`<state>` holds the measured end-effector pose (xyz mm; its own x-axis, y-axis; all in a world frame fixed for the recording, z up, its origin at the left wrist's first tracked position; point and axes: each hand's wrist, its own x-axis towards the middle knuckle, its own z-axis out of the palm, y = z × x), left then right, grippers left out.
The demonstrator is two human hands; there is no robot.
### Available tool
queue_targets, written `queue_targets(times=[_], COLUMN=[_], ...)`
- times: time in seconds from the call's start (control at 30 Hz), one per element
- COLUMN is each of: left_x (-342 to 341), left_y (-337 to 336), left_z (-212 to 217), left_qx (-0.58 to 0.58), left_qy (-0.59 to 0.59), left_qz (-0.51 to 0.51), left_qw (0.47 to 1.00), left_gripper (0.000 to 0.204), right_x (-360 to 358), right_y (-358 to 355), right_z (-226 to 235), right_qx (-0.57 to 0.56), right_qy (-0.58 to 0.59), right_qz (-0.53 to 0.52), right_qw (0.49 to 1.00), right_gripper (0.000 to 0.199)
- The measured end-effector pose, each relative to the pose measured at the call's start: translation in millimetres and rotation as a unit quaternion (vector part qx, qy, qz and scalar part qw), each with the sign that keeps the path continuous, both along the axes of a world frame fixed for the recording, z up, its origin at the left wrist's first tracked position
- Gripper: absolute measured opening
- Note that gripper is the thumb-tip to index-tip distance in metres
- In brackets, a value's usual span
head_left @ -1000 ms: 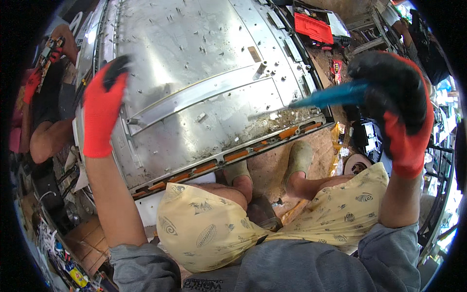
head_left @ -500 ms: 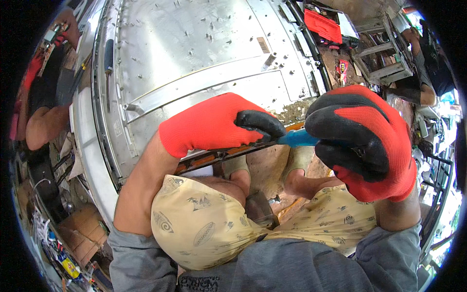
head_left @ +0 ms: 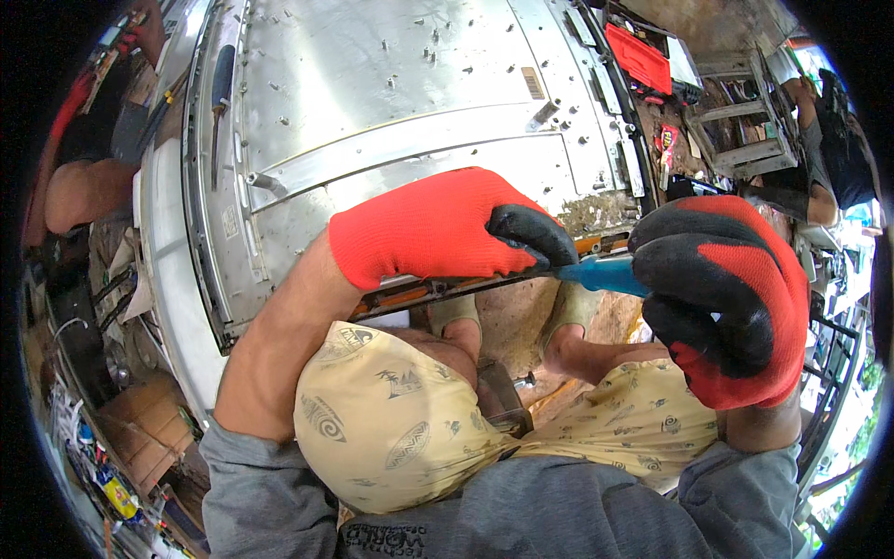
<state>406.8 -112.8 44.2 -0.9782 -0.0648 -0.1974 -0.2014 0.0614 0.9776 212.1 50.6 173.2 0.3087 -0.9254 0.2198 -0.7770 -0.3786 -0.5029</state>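
My right hand [head_left: 722, 298], in a red glove with a black coated palm, is wrapped round a blue tapered tool handle [head_left: 605, 274]. Its narrow end points left, to the fingertips of my left hand [head_left: 447, 228], which wears a matching glove. The left fingers are closed at the near edge of a large metal panel [head_left: 372, 93]; anything between them is hidden. No shaft of the blue tool shows. Along that edge runs a dark strip with orange parts [head_left: 410, 298]. Small upright studs stick up from the silvery panel.
A screwdriver [head_left: 221, 88] lies along the panel's left side. To the far right are an open red toolbox [head_left: 641, 61] and a wooden frame [head_left: 736, 112]. Other people show at both sides, one with a red glove at left. Cardboard [head_left: 149, 429] lies at lower left.
The view has shifted, carrying the panel rightward in the picture. My right hand has drawn slightly nearer to me and away from the left, so more of the blue handle shows.
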Motion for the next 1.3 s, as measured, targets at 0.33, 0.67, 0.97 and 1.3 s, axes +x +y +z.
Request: queue_targets(times=[0.33, 0.67, 0.97, 1.3], left_x=[0, 3, 5, -4], left_y=[0, 1, 7, 11], left_z=[-5, -6, -6, -12], left_qx=[-0.009, 0.012, 0.021, -0.054], left_qy=[0.014, 0.006, 0.049, 0.158], left_qz=[0.0, -0.011, -0.043, 0.024], left_qw=[1.0, 1.0, 0.998, 0.986], left_gripper=[0.032, 0.035, 0.033, 0.037], right_x=[0, 17, 21, 18], right_y=[0, 14, 3, -4], right_z=[-2, 7, 2, 2], right_qx=[-0.003, 0.03, 0.014, 0.048], right_qy=[0.01, 0.042, 0.029, -0.004], right_qz=[0.005, -0.027, 0.095, 0.01], right_qw=[1.0, 0.998, 0.995, 0.999], right_gripper=[0.041, 0.044, 0.066, 0.044])
